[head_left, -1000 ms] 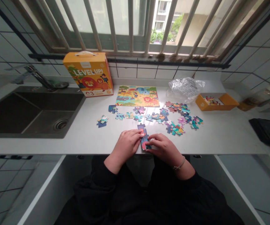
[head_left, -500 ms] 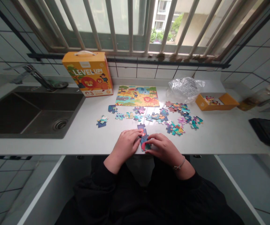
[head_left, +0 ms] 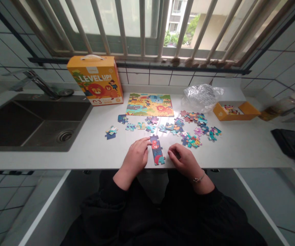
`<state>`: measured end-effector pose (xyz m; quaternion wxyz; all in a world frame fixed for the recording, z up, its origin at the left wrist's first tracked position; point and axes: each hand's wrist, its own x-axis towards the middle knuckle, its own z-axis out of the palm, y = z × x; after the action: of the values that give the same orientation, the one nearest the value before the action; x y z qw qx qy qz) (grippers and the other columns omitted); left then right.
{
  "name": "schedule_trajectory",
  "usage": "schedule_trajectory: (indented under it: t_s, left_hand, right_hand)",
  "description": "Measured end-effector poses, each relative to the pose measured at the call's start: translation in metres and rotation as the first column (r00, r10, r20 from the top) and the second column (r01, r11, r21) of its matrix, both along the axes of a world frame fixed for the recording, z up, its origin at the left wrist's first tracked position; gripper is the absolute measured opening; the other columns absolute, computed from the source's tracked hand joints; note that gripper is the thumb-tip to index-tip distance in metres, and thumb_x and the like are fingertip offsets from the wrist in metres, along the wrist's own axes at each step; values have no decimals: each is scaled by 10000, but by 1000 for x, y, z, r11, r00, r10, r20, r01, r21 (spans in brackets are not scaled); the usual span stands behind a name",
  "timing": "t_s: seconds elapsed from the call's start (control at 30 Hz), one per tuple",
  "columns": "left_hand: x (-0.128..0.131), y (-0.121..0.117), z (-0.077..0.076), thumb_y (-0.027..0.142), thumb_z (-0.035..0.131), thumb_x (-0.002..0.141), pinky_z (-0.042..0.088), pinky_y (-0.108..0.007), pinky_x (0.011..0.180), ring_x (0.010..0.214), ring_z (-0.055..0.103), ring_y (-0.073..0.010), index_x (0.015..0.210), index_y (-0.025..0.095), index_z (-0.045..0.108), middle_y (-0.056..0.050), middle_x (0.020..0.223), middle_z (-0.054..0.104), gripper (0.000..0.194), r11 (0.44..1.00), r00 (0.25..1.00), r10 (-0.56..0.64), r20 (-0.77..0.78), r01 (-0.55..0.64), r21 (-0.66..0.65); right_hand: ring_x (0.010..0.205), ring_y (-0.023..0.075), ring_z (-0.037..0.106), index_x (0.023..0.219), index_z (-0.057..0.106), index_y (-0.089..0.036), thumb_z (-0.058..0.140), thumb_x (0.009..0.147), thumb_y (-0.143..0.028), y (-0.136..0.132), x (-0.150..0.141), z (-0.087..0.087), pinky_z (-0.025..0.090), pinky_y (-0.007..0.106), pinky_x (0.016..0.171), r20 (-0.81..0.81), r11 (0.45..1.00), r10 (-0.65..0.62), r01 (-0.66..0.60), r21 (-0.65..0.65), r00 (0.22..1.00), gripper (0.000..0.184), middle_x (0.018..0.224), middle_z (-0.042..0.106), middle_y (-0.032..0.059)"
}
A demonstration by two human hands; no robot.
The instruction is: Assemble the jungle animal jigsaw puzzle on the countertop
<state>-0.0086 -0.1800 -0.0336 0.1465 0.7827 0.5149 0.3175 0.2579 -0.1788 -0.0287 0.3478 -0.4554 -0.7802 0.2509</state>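
Note:
Near the counter's front edge lies a short strip of joined puzzle pieces (head_left: pixel 157 150), dark blue with red and teal shapes. My left hand (head_left: pixel 136 153) lies at its left side, fingers stretched out, with the fingertips at the strip's upper left edge. To the right of the strip, a small gap away, my right hand (head_left: pixel 182 158) is raised a little with curled fingers and nothing seen in them. Beyond the hands, several loose puzzle pieces (head_left: pixel 173 127) spread across the counter, some overlapping. A small pile of pieces (head_left: pixel 110 132) sits off to the left.
A colourful picture board (head_left: pixel 149 105) lies behind the pieces. At the back left stands a yellow box (head_left: pixel 97 82) beside the sink (head_left: pixel 82 131). Crumpled clear plastic (head_left: pixel 202 97) and a yellow tray (head_left: pixel 236 116) with pieces inside are at the right. A dark device (head_left: pixel 293 145) lies far right.
My right hand has let go of the strip and drawn back to the right, its fingers curling. My left hand has slid slightly left, uncovering more of the strip.

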Motion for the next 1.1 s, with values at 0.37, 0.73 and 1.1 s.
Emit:
schedule_trajectory:
  t_s: [0.37,0.73,1.1]
  left_hand:
    - [2,-9,14,547,919,900,371,-637,1337,1608,495,-396,1509,273,634,-170,1751,518,726,978,957,-208,-200,196,-76]
    - [4,-9,19,295,791,933,290,-661,1387,1610,511,-354,1526,291,636,-139,1710,577,613,971,957,-229,-177,212,-113]
    - [7,-10,15,393,754,1047,257,-710,1375,1654,451,-369,1542,366,688,-104,1801,466,500,961,914,-275,-298,254,-106]
  right_hand:
    - [876,244,681,1009,654,-255,552,1090,-273,2,-3,-7,516,376,769,19,991,-92,89,100,996,131,937,735,66]
    - [885,253,679,996,655,-252,569,1072,-268,2,-5,-9,519,398,806,59,992,-76,70,101,995,116,928,735,63]
    - [893,252,668,989,663,-254,578,1074,-240,1,-9,-9,525,396,808,128,985,-34,12,170,991,121,923,725,66]
